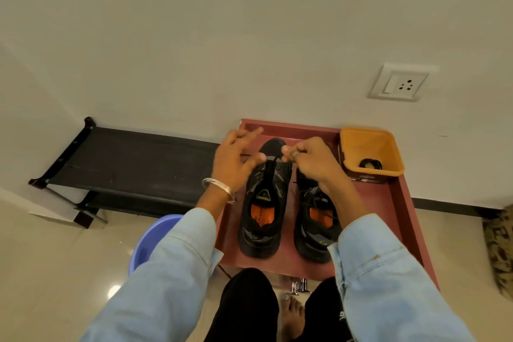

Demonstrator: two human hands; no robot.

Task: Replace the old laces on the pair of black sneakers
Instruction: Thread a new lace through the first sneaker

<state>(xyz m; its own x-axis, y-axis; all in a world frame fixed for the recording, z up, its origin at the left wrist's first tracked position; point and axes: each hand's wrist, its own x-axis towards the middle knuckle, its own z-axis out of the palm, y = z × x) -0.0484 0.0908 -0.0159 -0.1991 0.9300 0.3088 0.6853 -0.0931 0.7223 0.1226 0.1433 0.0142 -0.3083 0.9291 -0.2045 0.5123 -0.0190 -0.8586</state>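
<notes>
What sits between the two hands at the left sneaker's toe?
In the head view, a black lace over the left sneaker lies between the left hand and right hand; whether either pinches it is unclear.

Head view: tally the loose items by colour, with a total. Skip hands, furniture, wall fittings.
Black: 3 — left sneaker, right sneaker, dark coiled item inside the bin, too small to identify
Orange: 1 — bin
Blue: 1 — tub
Silver: 1 — bangle on the left wrist
Total: 6
</notes>
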